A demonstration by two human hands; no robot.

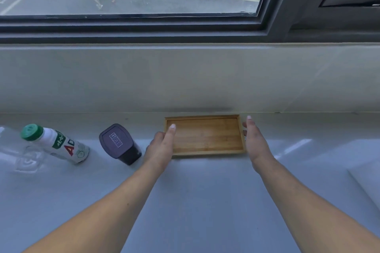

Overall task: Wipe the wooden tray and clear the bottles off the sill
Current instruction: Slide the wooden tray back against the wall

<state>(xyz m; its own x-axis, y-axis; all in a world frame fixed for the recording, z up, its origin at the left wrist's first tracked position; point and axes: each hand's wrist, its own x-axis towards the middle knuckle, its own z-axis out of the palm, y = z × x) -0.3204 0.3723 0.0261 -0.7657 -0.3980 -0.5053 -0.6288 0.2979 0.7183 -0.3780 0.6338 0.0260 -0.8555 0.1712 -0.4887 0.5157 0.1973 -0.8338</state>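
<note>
On the sill (205, 191) — open hands, left hand (162, 146) and right hand (256, 144), flank wooden tray (207, 136).

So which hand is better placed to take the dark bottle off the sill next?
The left hand. It lies at the tray's left edge, just beside the dark bottle. The right hand is on the tray's far side.

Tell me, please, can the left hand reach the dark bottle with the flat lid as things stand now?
Probably yes. The left hand rests at the left end of the wooden tray, and the dark bottle stands just to its left on the sill, with nothing between them.
</note>
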